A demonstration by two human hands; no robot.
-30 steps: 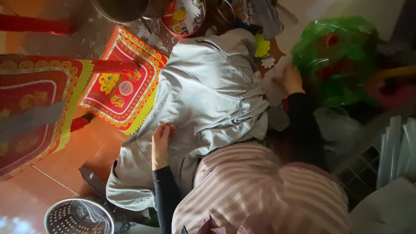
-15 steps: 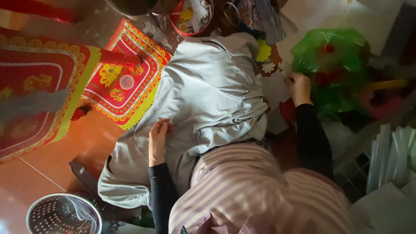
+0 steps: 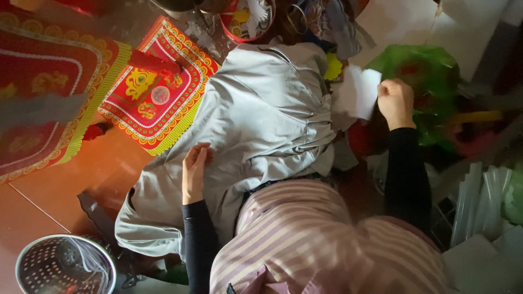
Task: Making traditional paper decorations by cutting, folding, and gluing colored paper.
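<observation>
The grey garment (image 3: 261, 130) lies spread over the floor in the middle of the view, a soft, matte cloth with a gathered, wrinkled band near its right edge. Its long axis runs from lower left to upper right, the collar end toward the top. The lower part is hidden beneath the person's striped pink clothing (image 3: 327, 245), and its left corner sinks into shadow. The left hand (image 3: 194, 173) rests flat on the cloth, fingers open and loosely extended. The right hand (image 3: 396, 102) is closed, pinching a white sheet of paper (image 3: 359, 93) just beside the garment's right edge; the paper's lower edge is hard to separate from other pale scraps. Behind that hand sits a crinkled green plastic bag (image 3: 425, 71), its contents unclear. Left of the garment lies a red and yellow patterned paper square (image 3: 158, 90) with a scalloped border, touching the cloth. A perforated metal colander (image 3: 60, 267) is cut off at the bottom left corner.
</observation>
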